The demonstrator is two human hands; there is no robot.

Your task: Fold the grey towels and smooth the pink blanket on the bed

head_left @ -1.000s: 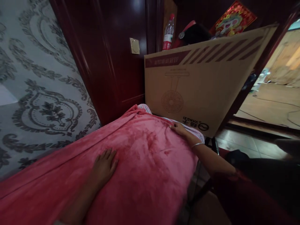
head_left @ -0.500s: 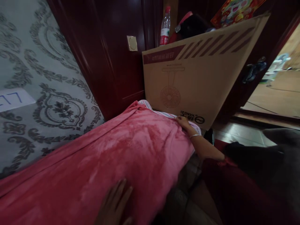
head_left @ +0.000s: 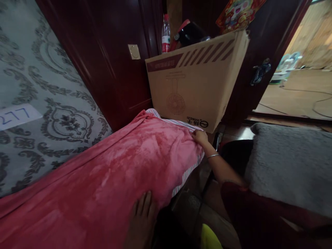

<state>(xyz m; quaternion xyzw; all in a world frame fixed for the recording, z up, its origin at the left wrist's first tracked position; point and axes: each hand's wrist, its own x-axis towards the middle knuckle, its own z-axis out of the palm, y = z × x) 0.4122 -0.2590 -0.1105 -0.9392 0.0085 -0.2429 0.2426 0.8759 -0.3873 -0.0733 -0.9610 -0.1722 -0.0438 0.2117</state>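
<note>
A pink plush blanket (head_left: 124,166) is spread over a long surface, with a few creases near its far right corner. Under it, a striped cloth (head_left: 185,178) shows along the far end and the right side. My right hand (head_left: 200,137) is at that far right corner, its fingers closed on the blanket's edge. Low in the view, my left hand (head_left: 142,216) lies on the blanket close to its near right edge, fingers stretched out and holding nothing.
Beyond the blanket's end stands a large cardboard box (head_left: 192,86), with a plastic bottle (head_left: 166,34) behind it. Patterned wall (head_left: 67,121) borders the left. A grey plush-covered seat (head_left: 293,166) is at the right, near an open doorway (head_left: 298,90).
My left hand has shifted right, toward the blanket's near edge. More of the striped cloth shows along the right side. My right hand stays at the corner, and the view has turned right.
</note>
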